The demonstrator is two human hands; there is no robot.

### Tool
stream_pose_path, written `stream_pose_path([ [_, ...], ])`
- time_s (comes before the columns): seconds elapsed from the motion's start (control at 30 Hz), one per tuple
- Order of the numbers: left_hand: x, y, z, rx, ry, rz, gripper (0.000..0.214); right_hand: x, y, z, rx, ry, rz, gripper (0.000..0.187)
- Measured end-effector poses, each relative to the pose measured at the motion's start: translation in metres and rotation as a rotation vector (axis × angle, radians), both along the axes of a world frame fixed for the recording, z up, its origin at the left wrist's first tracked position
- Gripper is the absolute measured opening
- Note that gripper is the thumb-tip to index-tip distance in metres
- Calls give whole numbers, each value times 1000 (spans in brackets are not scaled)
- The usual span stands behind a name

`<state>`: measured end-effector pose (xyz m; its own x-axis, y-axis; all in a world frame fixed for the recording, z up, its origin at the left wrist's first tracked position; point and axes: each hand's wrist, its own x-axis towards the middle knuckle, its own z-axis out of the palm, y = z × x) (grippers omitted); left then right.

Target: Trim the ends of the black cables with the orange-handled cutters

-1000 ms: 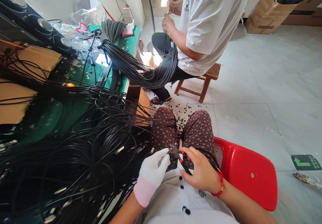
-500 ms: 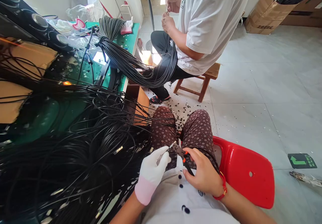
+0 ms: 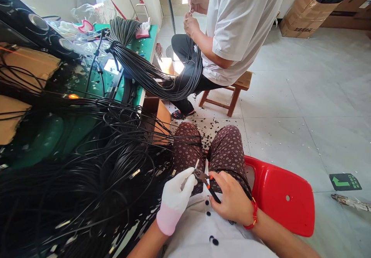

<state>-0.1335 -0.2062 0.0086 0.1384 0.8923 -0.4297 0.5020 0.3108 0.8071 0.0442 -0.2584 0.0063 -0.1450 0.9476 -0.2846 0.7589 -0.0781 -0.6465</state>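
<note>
My left hand (image 3: 176, 196), in a white glove with a pink cuff, pinches a thin cable near its pale tip (image 3: 197, 163), which sticks up past the fingertips. My bare right hand (image 3: 233, 200), a red bracelet at its wrist, grips a pair of pliers (image 3: 213, 194) with black and orange handles. The pliers' jaws meet the cable just beside the gloved fingers; whether they are fully closed is too small to tell. Both hands are above my lap. A large heap of black cables (image 3: 95, 180) lies at my left, several of them ending in light metal connectors (image 3: 135, 173).
Across from me a person in a white shirt (image 3: 240, 26) sits on a wooden stool (image 3: 232, 95), a cable bundle (image 3: 162, 84) over their lap. A green table (image 3: 147, 49) and an open carton (image 3: 161, 120) are at left. A red plastic stool (image 3: 285, 196) stands at my right.
The pliers' jaws have shifted left and slightly down along the cable to the gloved fingertips, so the pale tip now shows above them. The view has tilted a little.
</note>
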Motion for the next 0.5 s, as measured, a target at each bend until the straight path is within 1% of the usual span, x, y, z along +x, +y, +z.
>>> stream_pose_path([
  [0.17,-4,-1,-6,59,-10,-50,36,0,1,1,-48,49,-10,53],
  [0.3,-5,-1,-7,92,-7,-68,37,2,3,2,-82,119,-9,54],
  [0.5,-3,1,-4,145,16,-121,34,5,3,3,-64,82,9,50],
])
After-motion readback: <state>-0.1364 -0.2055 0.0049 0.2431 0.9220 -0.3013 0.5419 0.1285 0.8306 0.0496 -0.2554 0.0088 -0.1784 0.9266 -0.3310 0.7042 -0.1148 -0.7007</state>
